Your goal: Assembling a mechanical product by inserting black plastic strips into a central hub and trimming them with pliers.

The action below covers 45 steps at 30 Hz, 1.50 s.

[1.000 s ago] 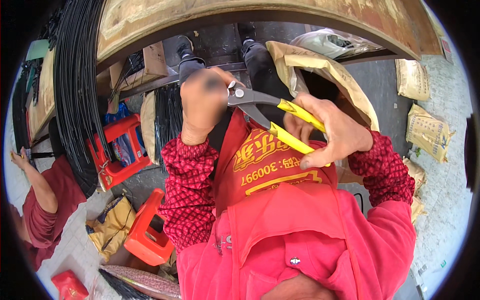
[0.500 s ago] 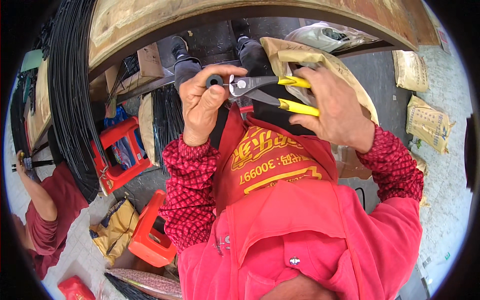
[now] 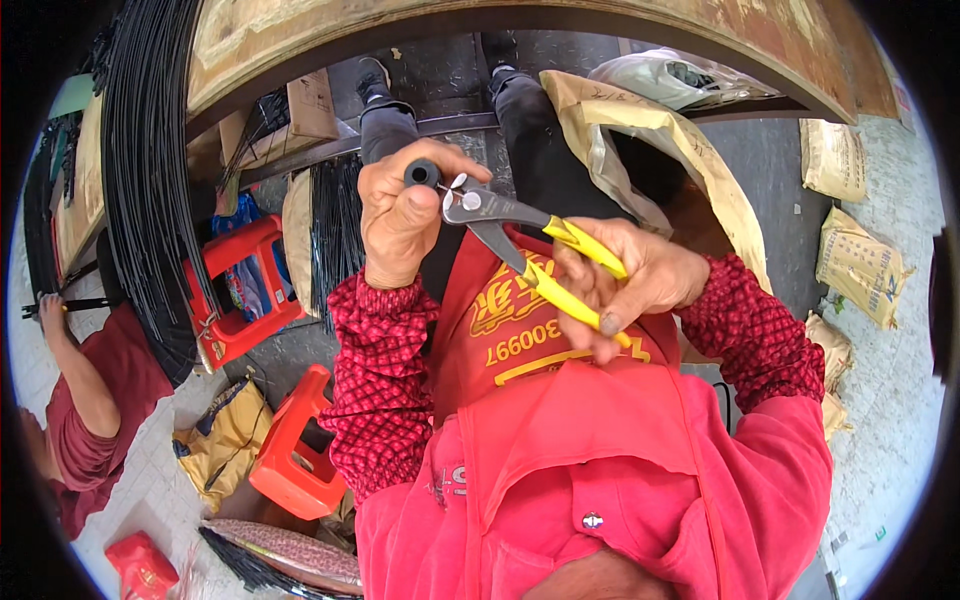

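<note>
Hidden: the pliers' jaw tips sit behind the left thumb, so the bite itself can't be seen. What the black piece is stays hard to tell; only its round end shows above the fist, rest buried in the palm. Lower body cut off by the red apron.

Right hand (image 3: 625,285): curled round the yellow handles of the pliers (image 3: 530,240), fingers wrapped over both, handles spread in a narrow V. Gripping, not fully squeezed.

Left hand (image 3: 405,215): closed fist round a black tube-like piece (image 3: 422,174), thumb pressed over it, right against the pliers' head. Both held up in front of the chest, above the apron.

Below and left: red plastic stool (image 3: 295,455) on the floor, a second red stool (image 3: 240,290) further out. Bundle of black rods (image 3: 150,170) arcs along the left side.

Far left: another person's arm in a dark red sleeve (image 3: 85,400), hand on a black rod.

Right and beyond: open tan sack (image 3: 640,135), more tan bags (image 3: 860,265) on the floor. Curved wooden surface edge (image 3: 500,15) across the top.
</note>
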Each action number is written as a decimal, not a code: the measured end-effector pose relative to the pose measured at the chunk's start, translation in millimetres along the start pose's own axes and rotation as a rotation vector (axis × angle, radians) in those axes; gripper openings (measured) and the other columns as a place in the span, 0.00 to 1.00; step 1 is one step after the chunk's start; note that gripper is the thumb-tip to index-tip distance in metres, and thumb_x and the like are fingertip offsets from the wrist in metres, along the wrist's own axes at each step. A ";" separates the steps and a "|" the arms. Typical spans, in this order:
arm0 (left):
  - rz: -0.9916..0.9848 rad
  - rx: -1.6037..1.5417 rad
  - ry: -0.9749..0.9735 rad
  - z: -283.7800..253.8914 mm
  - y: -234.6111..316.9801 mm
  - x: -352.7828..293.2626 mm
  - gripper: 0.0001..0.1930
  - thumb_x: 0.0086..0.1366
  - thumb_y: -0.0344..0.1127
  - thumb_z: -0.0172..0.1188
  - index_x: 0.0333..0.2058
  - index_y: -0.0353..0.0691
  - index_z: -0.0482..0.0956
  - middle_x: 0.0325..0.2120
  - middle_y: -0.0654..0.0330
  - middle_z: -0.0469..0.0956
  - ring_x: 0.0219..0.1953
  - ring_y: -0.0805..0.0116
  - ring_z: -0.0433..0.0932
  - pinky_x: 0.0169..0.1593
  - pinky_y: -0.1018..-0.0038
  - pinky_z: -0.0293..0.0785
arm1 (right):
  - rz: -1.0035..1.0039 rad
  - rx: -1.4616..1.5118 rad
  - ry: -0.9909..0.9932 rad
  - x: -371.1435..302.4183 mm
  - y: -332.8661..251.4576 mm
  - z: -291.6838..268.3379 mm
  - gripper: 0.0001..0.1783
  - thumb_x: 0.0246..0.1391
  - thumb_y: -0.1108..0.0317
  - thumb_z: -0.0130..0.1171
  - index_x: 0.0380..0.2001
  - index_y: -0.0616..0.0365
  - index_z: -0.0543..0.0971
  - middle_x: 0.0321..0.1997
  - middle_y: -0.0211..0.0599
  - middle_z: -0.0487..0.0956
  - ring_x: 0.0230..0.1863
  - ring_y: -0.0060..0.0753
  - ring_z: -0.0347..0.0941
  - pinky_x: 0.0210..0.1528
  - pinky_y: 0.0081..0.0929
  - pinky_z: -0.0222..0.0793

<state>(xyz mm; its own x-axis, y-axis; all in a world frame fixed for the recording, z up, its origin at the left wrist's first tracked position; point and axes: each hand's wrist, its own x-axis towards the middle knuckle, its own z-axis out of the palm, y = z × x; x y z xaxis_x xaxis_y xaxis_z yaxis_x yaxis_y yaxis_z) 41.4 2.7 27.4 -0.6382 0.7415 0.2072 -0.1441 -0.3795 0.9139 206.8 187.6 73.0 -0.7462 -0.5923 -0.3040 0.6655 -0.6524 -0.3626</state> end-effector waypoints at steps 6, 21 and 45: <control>-0.014 0.072 0.095 5.4 3.8 -4.4 0.34 0.60 0.61 0.57 0.37 0.26 0.80 0.23 0.63 0.74 0.22 0.82 0.64 0.25 0.84 0.54 | -0.139 -1.259 0.525 -17.9 -38.3 21.3 0.23 0.57 0.55 0.56 0.43 0.62 0.64 0.33 0.45 0.75 0.34 0.36 0.76 0.35 0.29 0.72; 0.052 0.024 0.062 -3.1 -4.2 -5.2 0.31 0.61 0.59 0.57 0.30 0.26 0.78 0.25 0.55 0.76 0.28 0.71 0.75 0.34 0.78 0.68 | -0.127 -0.645 0.281 3.5 -8.4 18.4 0.28 0.36 0.73 0.72 0.38 0.58 0.65 0.36 0.39 0.74 0.34 0.23 0.75 0.34 0.16 0.72; -0.046 -0.219 0.161 1.1 -18.5 -18.1 0.31 0.59 0.61 0.57 0.31 0.29 0.75 0.28 0.54 0.76 0.32 0.69 0.76 0.40 0.75 0.71 | -0.145 -0.022 -0.002 28.5 22.7 -0.2 0.15 0.64 0.57 0.49 0.34 0.60 0.68 0.28 0.41 0.72 0.24 0.29 0.69 0.22 0.22 0.66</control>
<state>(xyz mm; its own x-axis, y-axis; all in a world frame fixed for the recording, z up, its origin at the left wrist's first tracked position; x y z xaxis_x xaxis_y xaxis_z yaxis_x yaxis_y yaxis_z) 56.4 -3.1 7.1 -0.7365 0.6700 0.0933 -0.3248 -0.4713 0.8200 200.6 156.0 55.9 -0.8347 -0.4931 -0.2454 0.5499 -0.7207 -0.4221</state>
